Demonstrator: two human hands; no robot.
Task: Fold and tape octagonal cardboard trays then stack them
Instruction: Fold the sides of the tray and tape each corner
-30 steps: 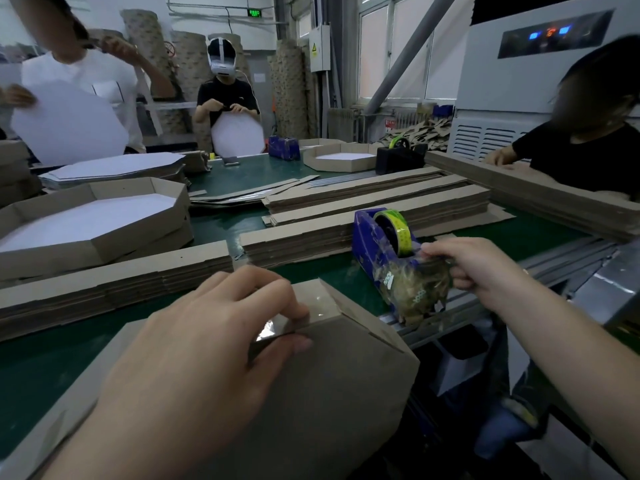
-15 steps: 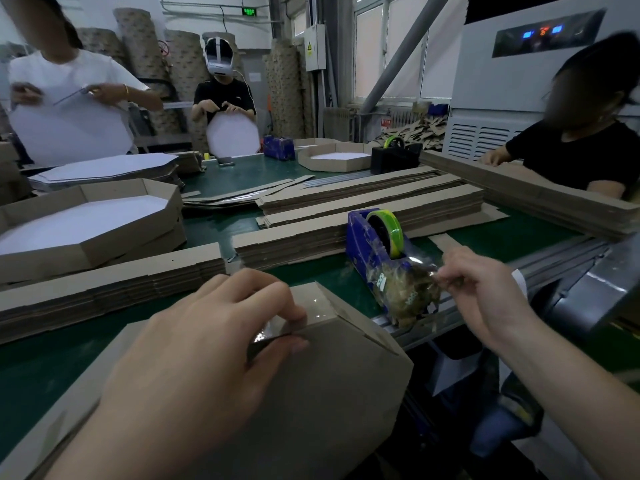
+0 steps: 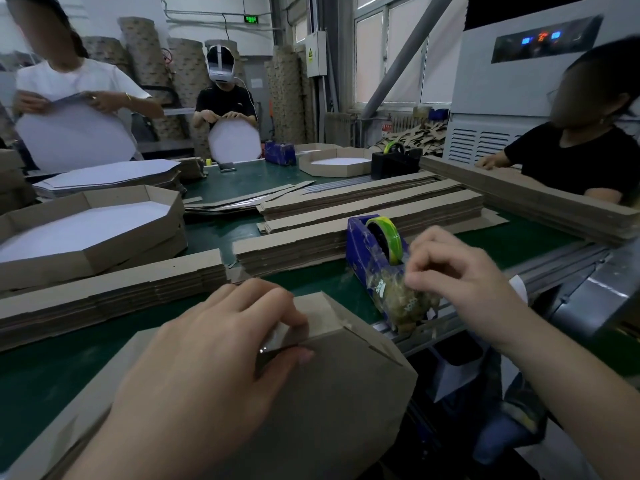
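Gripping: left hand [image 3: 214, 358] fingers and thumb pinch the tray [image 3: 346, 393] corner.
Tray: at near tabletop [image 3: 41, 382] edge.
Right hand [image 3: 460, 282]: fingers curled at dispenser [image 3: 367, 258]; cannot tell if holding anything.

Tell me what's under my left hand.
Your left hand grips a folded corner of the brown cardboard tray, which lies on the green table. The corner seam beneath it is covered, so any tape there can't be judged.
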